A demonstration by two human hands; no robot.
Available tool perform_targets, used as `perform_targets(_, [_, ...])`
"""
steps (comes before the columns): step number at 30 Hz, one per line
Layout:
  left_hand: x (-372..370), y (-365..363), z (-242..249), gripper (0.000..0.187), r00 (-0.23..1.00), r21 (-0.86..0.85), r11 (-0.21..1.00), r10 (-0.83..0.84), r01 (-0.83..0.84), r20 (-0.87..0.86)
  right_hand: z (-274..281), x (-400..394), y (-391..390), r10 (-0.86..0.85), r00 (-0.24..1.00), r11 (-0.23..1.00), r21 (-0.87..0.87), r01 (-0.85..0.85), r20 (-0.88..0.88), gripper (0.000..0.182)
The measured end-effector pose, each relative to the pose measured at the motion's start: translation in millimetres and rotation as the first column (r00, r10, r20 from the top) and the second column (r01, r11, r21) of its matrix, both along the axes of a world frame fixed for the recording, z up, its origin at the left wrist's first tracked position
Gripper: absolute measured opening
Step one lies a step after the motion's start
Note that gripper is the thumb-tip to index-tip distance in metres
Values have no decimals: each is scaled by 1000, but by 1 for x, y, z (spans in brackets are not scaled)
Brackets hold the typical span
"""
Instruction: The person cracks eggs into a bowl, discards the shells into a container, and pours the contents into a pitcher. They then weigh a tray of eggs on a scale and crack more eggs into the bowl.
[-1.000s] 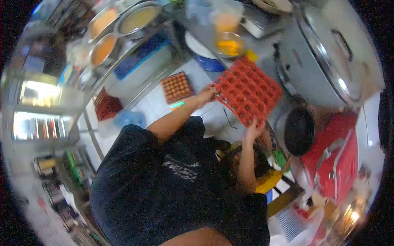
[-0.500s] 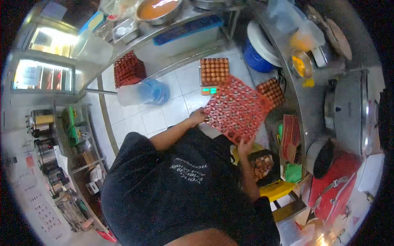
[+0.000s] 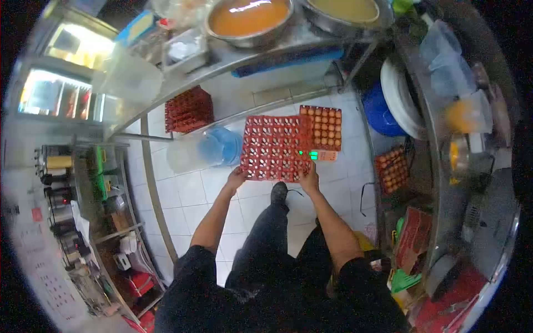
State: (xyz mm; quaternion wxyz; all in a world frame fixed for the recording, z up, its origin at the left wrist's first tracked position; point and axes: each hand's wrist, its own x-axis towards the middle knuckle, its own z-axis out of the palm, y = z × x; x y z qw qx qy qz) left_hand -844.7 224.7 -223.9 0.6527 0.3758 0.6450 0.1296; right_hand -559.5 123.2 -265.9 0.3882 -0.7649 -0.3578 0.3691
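Observation:
A red plastic egg tray (image 3: 275, 149) hangs in front of me over the tiled floor, held by both hands at its near edge. My left hand (image 3: 236, 178) grips the near left corner, and my right hand (image 3: 308, 177) the near right corner. White spots show through the tray's holes; no eggs are visible in it. Just beyond its right side, a tray of brown eggs (image 3: 327, 127) rests on a scale (image 3: 328, 156) with a lit green display. The held tray hides part of both. A stack of red egg trays (image 3: 189, 108) stands under the counter, farther left.
A clear blue container (image 3: 217, 145) stands left of the held tray. Another tray of eggs (image 3: 392, 170) lies at right, near a blue tub (image 3: 382, 108). Overhead, the metal counter (image 3: 227, 72) bears bowls of orange liquid (image 3: 250, 21) and yellowish liquid (image 3: 348, 8). My shoe (image 3: 279, 194) is below.
The egg tray has moved left, from over the right side to in front of me, and is now squared up. My right hand came forward and left with it; my view turned right.

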Motion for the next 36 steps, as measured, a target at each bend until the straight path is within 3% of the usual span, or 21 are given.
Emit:
perform_targets(3, [-20, 29, -45, 34, 999, 57, 998, 35, -36, 6, -55, -5, 35, 77, 996, 996, 38, -76, -32, 60])
perform_targets(5, [-50, 44, -124, 48, 996, 255, 964, -64, 78, -63, -88, -10, 58, 96, 977, 995, 33, -92, -193, 79])
perform_targets(6, [-47, 48, -125, 59, 923, 190, 974, -45, 126, -382, -119, -17, 68, 49, 994, 998, -28, -52, -97, 85])
perform_targets(8, [-69, 45, -161, 87, 542, 38, 985, -59, 167, -838, -173, -25, 75, 1, 1000, 989, -146, 1, 14, 96])
perform_targets(10, [-59, 11, -132, 86, 478, -32, 991, -90, 128, -874, -174, -9, 72, 25, 999, 961, -275, -37, -49, 105])
perform_targets(11, [-63, -12, -131, 84, 456, -78, 971, -177, 227, -872, -159, 5, 69, 47, 991, 939, -332, -87, -127, 108])
perform_targets(12, [-81, -37, -139, 81, 429, -189, 882, -386, 432, -817, -140, 15, 53, 49, 996, 961, -267, -68, -80, 101])
perform_targets(13, [-90, -69, -135, 79, 396, -174, 812, -445, 558, -803, -148, 24, 31, 82, 997, 967, -241, -80, -3, 96])
perform_targets(14, [-109, -106, -152, 75, 322, -275, 788, -505, 551, -801, -158, 32, 7, 112, 990, 972, -214, -93, 81, 91])
perform_targets(15, [-135, -135, -175, 74, 233, -403, 532, -773, 745, -590, -149, 44, -20, 97, 991, 975, -208, -76, 91, 77])
perform_targets(16, [-127, -170, -146, 73, 299, -484, 620, -754, 618, -585, -127, 60, -44, 109, 994, 930, -357, -94, 23, 70])
perform_targets(17, [-110, -199, -109, 75, 363, -493, 685, -714, 536, -599, -157, 72, -88, 116, 993, 934, -343, -99, 30, 66])
perform_targets(18, [-152, -261, -136, 74, 507, -440, 780, -624, 445, -595, -190, 86, -132, 125, 992, 938, -330, -107, 31, 63])
perform_targets(19, [-153, -295, -120, 72, 633, -387, 859, -510, 336, -582, -159, 108, -158, 73, 997, 902, -424, -81, -35, 56])
perform_targets(20, [-142, -307, -71, 60, 929, -453, 853, -349, 260, -124, -262, 129, -237, 561, 818, 748, -501, -435, 126, 59])
perform_targets(21, [-152, -335, -69, 58, 955, -481, 846, -291, 229, -57, -173, 163, -227, 255, 950, 609, -733, -303, -182, 64])
perform_targets(22, [-153, -356, -66, 56, 948, -504, 838, -299, 208, -106, -179, 175, -284, 164, 985, 632, -762, -141, -47, 66])
perform_targets(26, [-99, -362, -46, 46, 970, -477, 874, -188, 93, -155, -146, 259, -354, -41, 999, 565, -825, 1, -27, 70])
perform_targets(33, [-64, -306, -125, 30, 984, -353, 929, -55, 112, 169, -163, 329, -340, -160, 985, 592, -805, 44, -64, 76])
perform_targets(34, [-51, -278, -150, 28, 977, -329, 942, 10, 63, 214, -177, 333, -332, -147, 987, 612, -790, 36, -68, 77])
perform_targets(36, [14, -179, -228, 27, 833, -359, 883, 427, -302, 351, -203, 337, -309, -115, 990, 649, -761, 12, -82, 79])
